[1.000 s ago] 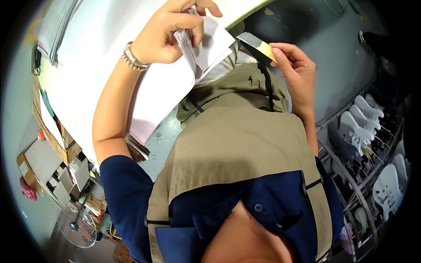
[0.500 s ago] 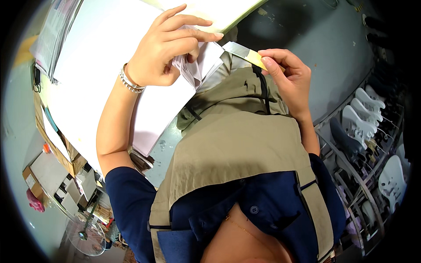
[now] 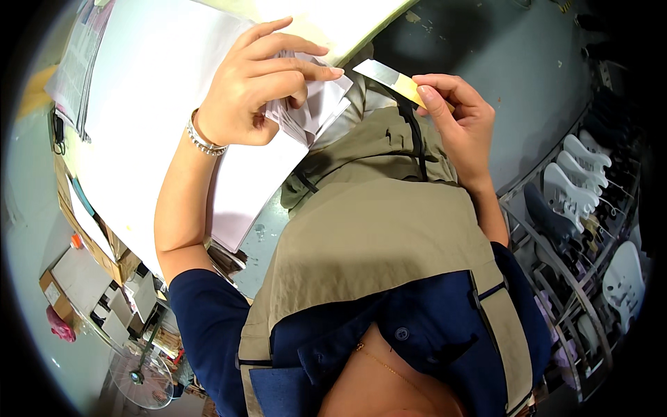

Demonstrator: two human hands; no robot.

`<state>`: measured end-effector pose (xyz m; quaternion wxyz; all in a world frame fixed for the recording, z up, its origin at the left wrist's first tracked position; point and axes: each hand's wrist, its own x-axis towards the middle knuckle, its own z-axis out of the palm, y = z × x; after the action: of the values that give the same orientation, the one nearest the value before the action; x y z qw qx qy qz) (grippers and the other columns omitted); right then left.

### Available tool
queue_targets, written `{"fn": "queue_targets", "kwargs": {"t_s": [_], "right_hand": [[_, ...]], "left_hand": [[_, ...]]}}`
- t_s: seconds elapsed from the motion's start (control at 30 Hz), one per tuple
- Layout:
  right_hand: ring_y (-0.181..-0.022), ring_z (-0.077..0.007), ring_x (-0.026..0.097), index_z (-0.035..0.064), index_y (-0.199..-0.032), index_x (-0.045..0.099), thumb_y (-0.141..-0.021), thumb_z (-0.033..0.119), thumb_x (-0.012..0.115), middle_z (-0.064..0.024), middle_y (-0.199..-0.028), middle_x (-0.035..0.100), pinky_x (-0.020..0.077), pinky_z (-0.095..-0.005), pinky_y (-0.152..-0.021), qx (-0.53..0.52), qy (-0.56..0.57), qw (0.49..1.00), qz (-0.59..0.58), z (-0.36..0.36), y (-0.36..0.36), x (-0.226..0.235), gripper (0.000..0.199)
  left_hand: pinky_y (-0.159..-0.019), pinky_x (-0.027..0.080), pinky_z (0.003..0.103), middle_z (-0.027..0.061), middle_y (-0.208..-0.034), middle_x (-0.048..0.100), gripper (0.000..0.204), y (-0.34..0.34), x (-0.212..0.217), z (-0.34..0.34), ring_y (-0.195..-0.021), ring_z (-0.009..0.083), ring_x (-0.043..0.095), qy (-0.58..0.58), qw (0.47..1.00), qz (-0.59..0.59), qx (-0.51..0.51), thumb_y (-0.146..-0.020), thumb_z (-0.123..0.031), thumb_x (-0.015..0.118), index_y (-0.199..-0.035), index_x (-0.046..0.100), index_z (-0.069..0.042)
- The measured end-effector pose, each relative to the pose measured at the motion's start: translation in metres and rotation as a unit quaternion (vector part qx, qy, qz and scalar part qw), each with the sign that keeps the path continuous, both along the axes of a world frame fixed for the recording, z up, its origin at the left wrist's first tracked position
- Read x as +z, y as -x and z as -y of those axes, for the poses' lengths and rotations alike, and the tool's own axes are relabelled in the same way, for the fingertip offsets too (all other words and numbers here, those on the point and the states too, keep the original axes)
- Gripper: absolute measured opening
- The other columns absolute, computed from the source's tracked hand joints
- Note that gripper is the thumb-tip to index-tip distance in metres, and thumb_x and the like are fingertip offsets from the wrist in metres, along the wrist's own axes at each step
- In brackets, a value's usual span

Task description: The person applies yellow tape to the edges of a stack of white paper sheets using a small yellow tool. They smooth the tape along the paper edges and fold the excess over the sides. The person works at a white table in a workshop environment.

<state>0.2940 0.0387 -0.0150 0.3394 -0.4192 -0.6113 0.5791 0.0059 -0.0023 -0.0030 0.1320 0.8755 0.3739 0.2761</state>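
Over a stack of white paper (image 3: 253, 177), my left hand (image 3: 260, 80) holds a sheaf of folded papers (image 3: 309, 115). Some of its fingers curl into the folded edges, while others reach out loosely above them. To the right, my right hand (image 3: 462, 115) pinches a flat blade (image 3: 376, 71) with a yellow grip between thumb and fingers. The blade's slanted tip points left toward the papers, with a small gap between it and my left fingertips. My right palm hides the rear end of the grip.
The pale table (image 3: 379, 21) runs along the left and top. Printed sheets (image 3: 80, 62) are piled at its far left corner. A rack (image 3: 566, 292) with white and dark moulded parts stands on the right. At lower left is a standing fan (image 3: 139, 375).
The blade has turned slightly, showing more of its flat face, and its tip sits farther from the papers. My left hand has shifted slightly downward with the folded papers.
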Motion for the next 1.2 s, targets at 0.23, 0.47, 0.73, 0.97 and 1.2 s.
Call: {"fn": "queue_targets", "kwargs": {"t_s": [0.23, 0.47, 0.73, 0.97, 1.2], "right_hand": [[-0.070, -0.0072, 0.060, -0.0003, -0.101, 0.070, -0.092, 0.009, 0.065, -0.0035, -0.085, 0.070, 0.0468, -0.0199, -0.062, 0.031, -0.012, 0.999, 0.005, 0.002, 0.004, -0.001, 0.014], [-0.069, -0.0073, 0.060, 0.0000, -0.100, 0.070, -0.093, 0.010, 0.065, -0.0026, -0.082, 0.069, 0.0467, -0.0202, -0.062, -0.004, -0.023, 0.999, 0.029, 0.002, 0.005, -0.004, 0.014], [-0.072, -0.0076, 0.060, 0.0000, -0.100, 0.070, -0.093, 0.011, 0.065, -0.0031, -0.084, 0.069, 0.0476, -0.0207, -0.063, 0.018, -0.005, 0.999, 0.050, -0.002, 0.005, -0.005, 0.014], [-0.074, -0.0077, 0.061, -0.0001, -0.101, 0.070, -0.094, 0.009, 0.063, -0.0034, -0.086, 0.070, 0.0497, -0.0216, -0.066, 0.005, -0.021, 1.000, 0.020, 0.000, 0.005, -0.007, 0.013], [-0.075, -0.0074, 0.061, -0.0005, -0.101, 0.069, -0.094, 0.009, 0.063, -0.0036, -0.087, 0.070, 0.0511, -0.0222, -0.068, 0.027, -0.020, 0.999, 0.034, -0.001, 0.004, -0.008, 0.014]], "left_hand": [[-0.096, 0.044, 0.046, 0.0105, -0.108, 0.073, 0.020, 0.000, -0.006, 0.002, -0.099, 0.0310, 0.065, 0.016, 1.000, 0.022, 0.003, -0.051, -0.005, 0.058, -0.065, 0.045, -0.011], [-0.082, 0.044, 0.034, 0.0054, -0.107, 0.072, 0.029, -0.002, -0.004, 0.004, -0.083, 0.0263, 0.058, 0.041, 0.998, 0.038, 0.019, -0.045, 0.003, 0.049, -0.070, 0.051, -0.009], [-0.085, 0.042, 0.036, 0.0067, -0.099, 0.067, 0.025, -0.006, 0.002, 0.000, -0.088, 0.0266, 0.056, -0.007, 0.997, 0.055, 0.047, -0.049, -0.004, 0.050, -0.073, 0.053, -0.009], [-0.086, 0.039, 0.036, 0.0050, -0.075, 0.053, 0.030, -0.003, -0.002, 0.002, -0.080, 0.0266, 0.052, 0.002, 0.998, 0.016, 0.066, -0.043, -0.008, 0.047, -0.073, 0.053, -0.010], [-0.080, 0.037, 0.034, 0.0046, -0.083, 0.058, 0.026, -0.002, 0.000, 0.002, -0.075, 0.0254, 0.049, -0.002, 0.998, 0.025, 0.050, -0.045, -0.007, 0.049, -0.070, 0.052, -0.010]]}}
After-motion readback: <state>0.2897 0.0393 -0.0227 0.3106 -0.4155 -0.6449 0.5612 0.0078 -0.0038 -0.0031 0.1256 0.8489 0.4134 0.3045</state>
